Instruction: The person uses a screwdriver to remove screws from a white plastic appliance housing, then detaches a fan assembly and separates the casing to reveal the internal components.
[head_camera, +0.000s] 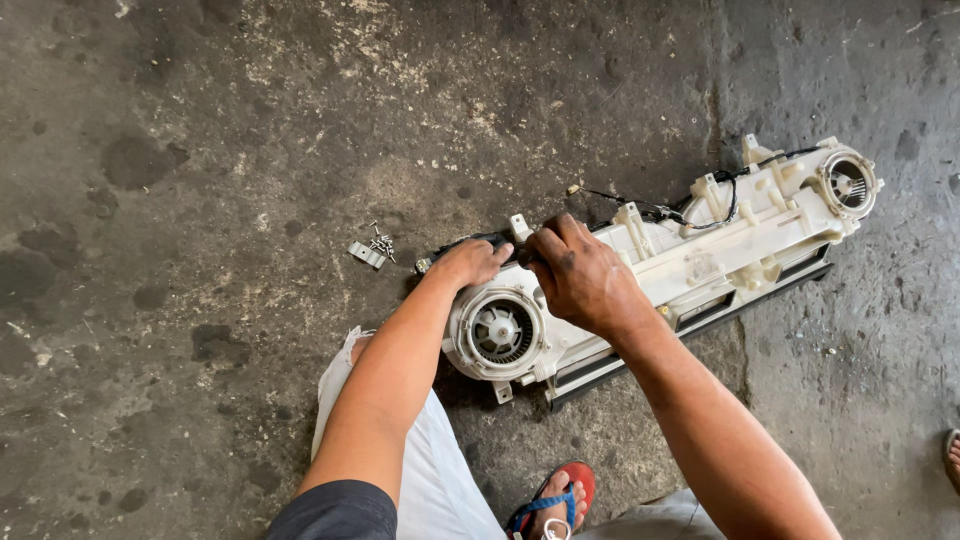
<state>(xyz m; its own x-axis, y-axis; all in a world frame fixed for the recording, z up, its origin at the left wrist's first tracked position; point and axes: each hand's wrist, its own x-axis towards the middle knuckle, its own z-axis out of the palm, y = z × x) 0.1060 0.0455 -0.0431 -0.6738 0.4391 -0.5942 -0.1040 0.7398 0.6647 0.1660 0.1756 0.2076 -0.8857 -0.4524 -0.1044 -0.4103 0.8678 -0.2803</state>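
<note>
A stained concrete floor (200, 150) bears a long white blower housing (690, 255), lying diagonally. Both hands close on its near upper edge: left hand (470, 262) gripping a dark part, right hand (580, 275) curled beside. Loose screws (378, 245) lie nearby.

Both hands (530, 268) grip the white blower housing (690, 262)

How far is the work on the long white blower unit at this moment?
Done: small screws and a metal clip already lie loose on the floor. In hand: left hand and right hand work at the white blower housing, near one fan end. Left: black wires remain attached.
</note>
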